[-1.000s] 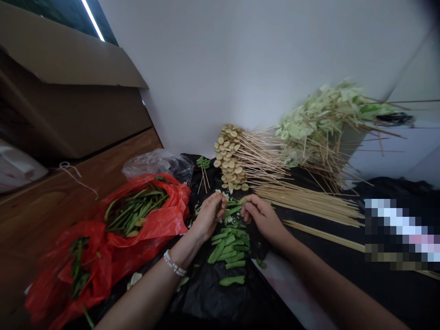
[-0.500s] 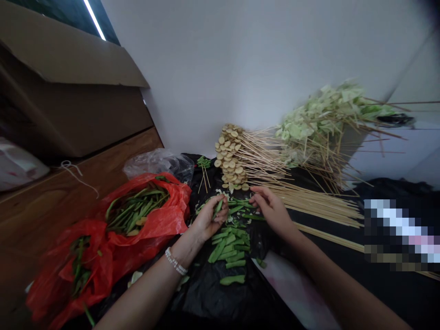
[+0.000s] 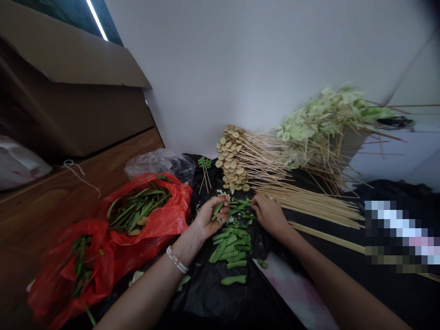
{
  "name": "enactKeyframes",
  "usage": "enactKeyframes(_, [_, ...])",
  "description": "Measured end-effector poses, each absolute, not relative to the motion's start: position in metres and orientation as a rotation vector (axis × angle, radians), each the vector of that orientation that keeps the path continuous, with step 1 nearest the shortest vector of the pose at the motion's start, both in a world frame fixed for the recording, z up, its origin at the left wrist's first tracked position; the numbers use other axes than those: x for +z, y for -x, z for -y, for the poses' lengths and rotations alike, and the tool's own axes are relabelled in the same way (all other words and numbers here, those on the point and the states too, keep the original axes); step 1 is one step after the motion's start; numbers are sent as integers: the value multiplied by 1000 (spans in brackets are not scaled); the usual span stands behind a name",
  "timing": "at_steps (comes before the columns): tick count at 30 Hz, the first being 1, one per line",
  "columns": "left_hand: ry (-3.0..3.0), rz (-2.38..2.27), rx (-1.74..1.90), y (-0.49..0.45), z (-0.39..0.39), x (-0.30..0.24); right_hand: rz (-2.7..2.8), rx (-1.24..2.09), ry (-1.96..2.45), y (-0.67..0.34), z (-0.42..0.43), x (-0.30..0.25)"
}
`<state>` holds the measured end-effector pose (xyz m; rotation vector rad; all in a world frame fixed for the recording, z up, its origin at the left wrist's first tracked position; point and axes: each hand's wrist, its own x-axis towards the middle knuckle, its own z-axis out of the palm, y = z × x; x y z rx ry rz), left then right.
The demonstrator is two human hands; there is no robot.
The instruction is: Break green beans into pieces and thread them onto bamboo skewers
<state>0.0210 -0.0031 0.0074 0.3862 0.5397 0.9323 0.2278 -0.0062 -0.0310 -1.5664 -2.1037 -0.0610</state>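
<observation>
My left hand (image 3: 207, 219), palm turned up, has its fingers curled around a piece of green bean (image 3: 217, 210). Just to its right, my right hand (image 3: 271, 216) faces down with bent fingers at some green bean pieces (image 3: 240, 205) and the near ends of the bare bamboo skewers (image 3: 319, 205). What its fingertips grip, if anything, is hidden. Below the hands, cut flat green bean pieces (image 3: 231, 247) lie in a rough column on black plastic (image 3: 206, 298). A few skewered green beans (image 3: 204, 162) rest farther back.
Skewered potato slices (image 3: 231, 158) are stacked by the wall. Leafy skewers (image 3: 316, 117) are heaped at right. On the left sit a red plastic bag (image 3: 177, 220) of green beans, a clear bag (image 3: 161, 162) and a cardboard box (image 3: 85, 110). A pale checked sheet (image 3: 292, 288) lies front right.
My right hand has turned palm down and its fingers have lowered and curled in at the bean pieces and skewer ends. My left hand stays nearly in place, holding the bean piece.
</observation>
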Motion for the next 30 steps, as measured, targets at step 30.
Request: enactKeyframes(30, [-2121,-1190,1026,-31,16,1,2295,-716,1144,-206,38,1])
